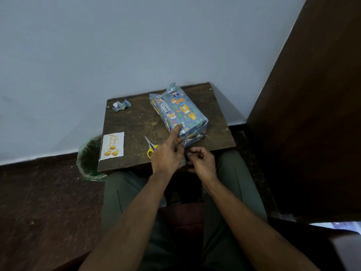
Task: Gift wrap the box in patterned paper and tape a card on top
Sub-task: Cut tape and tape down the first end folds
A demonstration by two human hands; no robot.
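Observation:
The box [180, 111], wrapped in blue paper printed with animals, lies slantwise on the small dark wooden table [136, 124]. My left hand [168, 151] stretches its forefinger onto the near top edge of the box and presses the folded end flap. My right hand [202, 160] hovers at the table's front edge just below the box's near end, fingers curled; whether it pinches anything is not clear. The white card [112, 146] with gold balls lies flat at the table's front left corner.
Yellow-handled scissors [150, 146] lie beside my left hand, partly under it. A crumpled scrap of wrapping paper [121, 105] sits at the table's back left. A green-lined bin [89, 159] stands on the floor left of the table. A dark wooden panel [312, 114] rises at the right.

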